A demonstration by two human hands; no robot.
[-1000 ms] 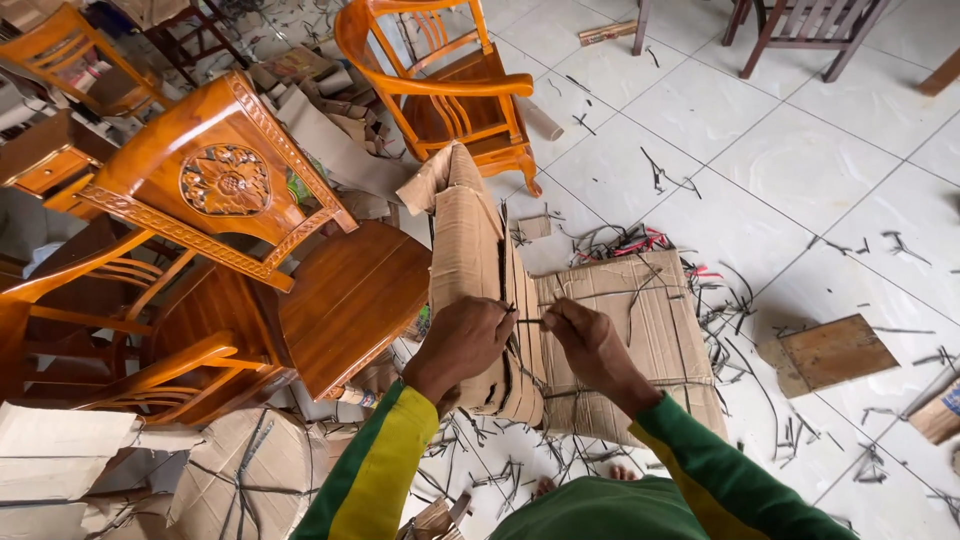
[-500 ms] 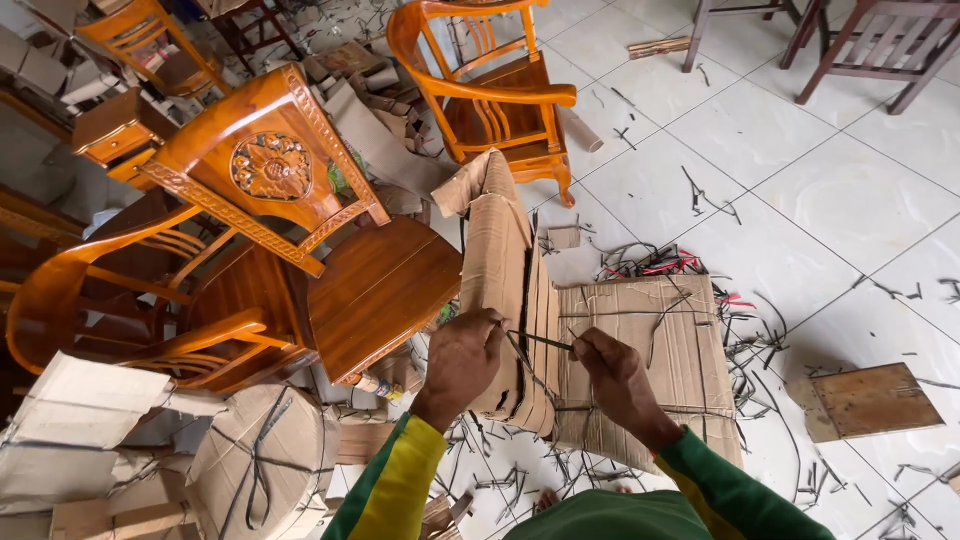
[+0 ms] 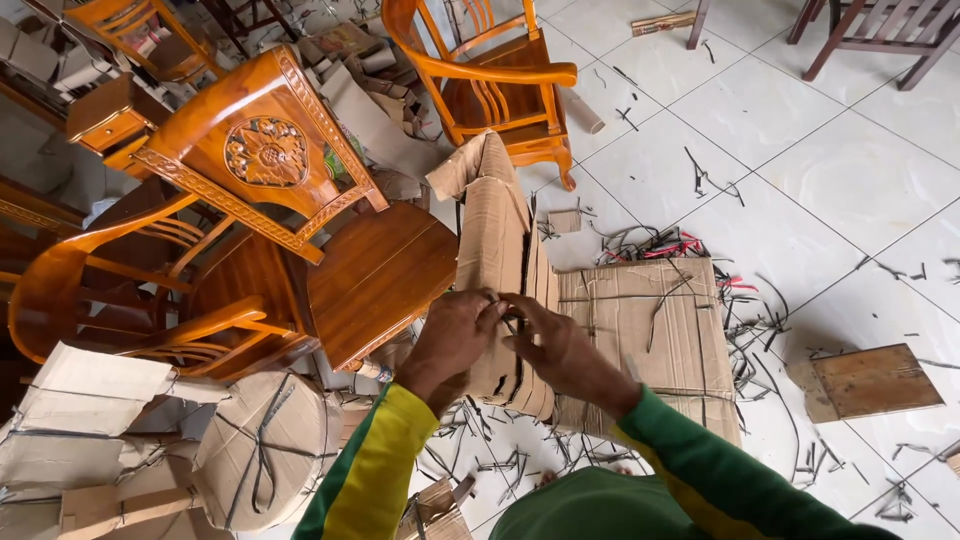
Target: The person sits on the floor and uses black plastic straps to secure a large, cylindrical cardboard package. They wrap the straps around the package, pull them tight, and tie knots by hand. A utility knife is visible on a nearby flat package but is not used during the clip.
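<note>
A chair part wrapped in brown cardboard (image 3: 497, 235) stands upright in front of me, bound with a thin dark strap (image 3: 524, 262). My left hand (image 3: 452, 340) and my right hand (image 3: 555, 345) meet at the lower front of this wrapped piece, fingers pinched on the strap where it crosses the cardboard. Both arms wear green and yellow sleeves. Behind the hands another cardboard-wrapped, strapped flat part (image 3: 645, 320) lies on the floor.
A carved orange wooden chair (image 3: 265, 170) with a round seat (image 3: 375, 275) stands at left. Another wooden armchair (image 3: 495, 80) stands behind. Wrapped cardboard bundles (image 3: 260, 445) lie at lower left. Cut strap scraps (image 3: 735, 330) litter the white tiles; a wood board (image 3: 865, 380) lies right.
My hands have come closer together on the strap; earlier they held it stretched apart. The view has shifted slightly toward the wrapped piece.
</note>
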